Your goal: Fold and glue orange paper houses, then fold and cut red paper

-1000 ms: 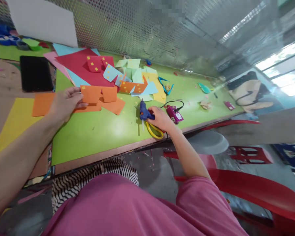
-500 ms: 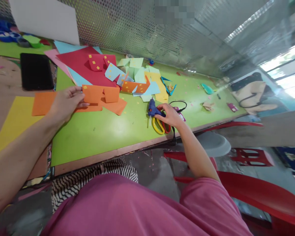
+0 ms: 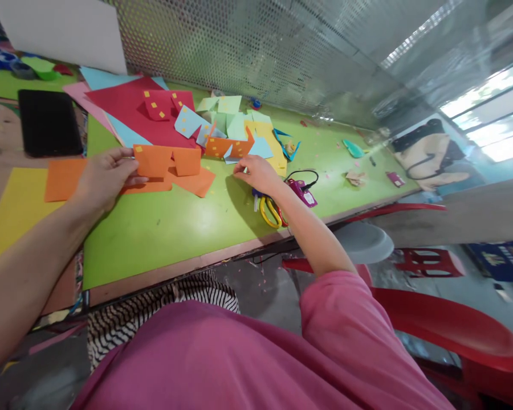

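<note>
My left hand [image 3: 106, 175] is closed on the left end of a folded orange paper piece [image 3: 154, 162], pinching it between thumb and fingers. The piece has a notch and one small yellow square near its upper left corner. My right hand [image 3: 259, 172] hovers over the green tabletop with thumb and fingertips drawn together; whatever is between them, if anything, is too small to make out. Below that hand are the yellow-and-red handles of scissors [image 3: 270, 213] and a partly hidden blue glue gun [image 3: 256, 193]. Beyond it stands an orange paper strip [image 3: 226, 148] with yellow squares.
Red paper [image 3: 128, 111], a light blue notched piece [image 3: 191, 124] and pale green pieces [image 3: 228, 105] lie toward the back. A black tablet [image 3: 49, 122] lies at left, beside yellow paper [image 3: 25, 199]. A purple object with a black cord [image 3: 301, 192] sits to the right.
My right hand has let go of the blue glue gun and moved left and up, its fingertips now together. My left hand still holds the orange piece. The view has shifted slightly.
</note>
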Tool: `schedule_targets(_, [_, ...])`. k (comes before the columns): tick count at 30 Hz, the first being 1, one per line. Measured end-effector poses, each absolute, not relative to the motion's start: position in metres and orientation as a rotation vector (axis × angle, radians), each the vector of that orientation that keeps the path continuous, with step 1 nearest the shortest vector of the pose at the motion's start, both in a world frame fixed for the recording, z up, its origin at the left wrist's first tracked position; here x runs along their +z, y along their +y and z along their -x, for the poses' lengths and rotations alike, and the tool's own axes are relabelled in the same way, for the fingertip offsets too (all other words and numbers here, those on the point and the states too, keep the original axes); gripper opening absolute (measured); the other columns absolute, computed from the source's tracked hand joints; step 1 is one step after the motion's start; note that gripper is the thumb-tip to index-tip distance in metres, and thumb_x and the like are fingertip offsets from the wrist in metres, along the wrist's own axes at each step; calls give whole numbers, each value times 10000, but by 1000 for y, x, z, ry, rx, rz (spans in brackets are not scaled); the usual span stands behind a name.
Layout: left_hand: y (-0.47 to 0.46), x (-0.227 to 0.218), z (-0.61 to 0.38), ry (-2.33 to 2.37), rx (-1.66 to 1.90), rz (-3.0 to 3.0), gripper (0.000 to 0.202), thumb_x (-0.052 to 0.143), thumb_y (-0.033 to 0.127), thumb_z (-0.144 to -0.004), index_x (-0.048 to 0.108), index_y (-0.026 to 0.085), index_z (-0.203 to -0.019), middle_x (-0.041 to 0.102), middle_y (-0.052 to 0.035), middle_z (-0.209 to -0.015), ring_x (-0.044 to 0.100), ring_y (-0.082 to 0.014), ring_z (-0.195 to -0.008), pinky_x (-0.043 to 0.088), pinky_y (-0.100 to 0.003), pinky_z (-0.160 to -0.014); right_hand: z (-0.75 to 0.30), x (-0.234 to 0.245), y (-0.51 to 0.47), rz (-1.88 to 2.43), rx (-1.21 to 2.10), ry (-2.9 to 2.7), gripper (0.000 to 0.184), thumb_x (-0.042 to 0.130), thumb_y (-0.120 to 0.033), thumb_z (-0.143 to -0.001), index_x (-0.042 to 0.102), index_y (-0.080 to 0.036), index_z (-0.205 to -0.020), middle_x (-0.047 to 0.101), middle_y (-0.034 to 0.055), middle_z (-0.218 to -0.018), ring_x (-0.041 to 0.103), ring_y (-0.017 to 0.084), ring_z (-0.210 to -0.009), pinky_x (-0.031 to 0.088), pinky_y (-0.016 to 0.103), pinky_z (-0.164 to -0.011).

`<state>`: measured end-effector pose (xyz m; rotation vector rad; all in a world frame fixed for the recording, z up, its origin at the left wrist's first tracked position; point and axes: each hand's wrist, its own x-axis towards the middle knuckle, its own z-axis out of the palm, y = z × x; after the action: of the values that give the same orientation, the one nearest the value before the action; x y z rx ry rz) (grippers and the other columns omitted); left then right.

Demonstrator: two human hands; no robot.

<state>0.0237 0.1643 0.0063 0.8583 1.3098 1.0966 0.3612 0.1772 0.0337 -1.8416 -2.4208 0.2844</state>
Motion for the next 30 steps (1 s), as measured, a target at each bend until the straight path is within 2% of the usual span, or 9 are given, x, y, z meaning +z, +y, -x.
schedule_targets(4, [165, 4, -24, 1296, 1105, -856, 172, 618, 32, -894, 645, 201, -907, 660, 85, -692, 663, -43, -613, 633, -175, -764, -356, 30, 189, 1960, 328, -2436, 174, 686, -168, -864, 776, -180, -1012, 729, 111, -1077, 635, 246, -956, 460, 361, -880])
schedule_targets(7, [167, 4, -25, 1285, 1110, -858, 159, 615, 31, -886, 641, 187, -903, 655, 72, -689, 676, -53, -639, 641, -186, -789, -359, 31, 191, 1991, 362, -2449, 203, 701, -162, -847, 778, -187, -1034, 746, 93, -1093, 648, 230, -934, 460, 337, -857])
schedule_targets(10, [168, 2, -27, 1291, 1132, -859, 161, 584, 15, -884, 642, 165, -893, 618, 75, -650, 631, -43, -577, 652, -222, -813, -362, 33, 196, 2017, 422, -2465, 192, 700, -175, -849, 778, -188, -1023, 769, 70, -1061, 661, 216, -923, 458, 313, -837])
schedule_targets(14, [170, 1, -29, 1289, 1159, -860, 161, 574, -1, -876, 647, 143, -882, 601, 74, -634, 578, -27, -543, 650, -206, -798, -364, 34, 201, 2051, 501, -2469, 177, 701, -176, -836, 779, -170, -996, 788, 62, -1023, 671, 203, -894, 461, 291, -811])
schedule_targets(21, [169, 1, -28, 1275, 1170, -867, 157, 585, 6, -854, 652, 145, -881, 606, 66, -648, 582, -49, -567, 674, -311, -866, -366, 32, 199, 2076, 514, -2432, 321, 690, -202, -848, 743, -172, -1163, 782, 60, -1110, 673, 190, -914, 473, 280, -816])
schedule_targets(30, [170, 0, -28, 1268, 1158, -882, 175, 574, -1, -854, 662, 137, -914, 613, 62, -624, 592, -52, -571, 669, -248, -781, -362, 33, 198, 2087, 505, -2448, 181, 675, -160, -854, 785, -180, -996, 797, 74, -1055, 684, 209, -918, 477, 301, -845])
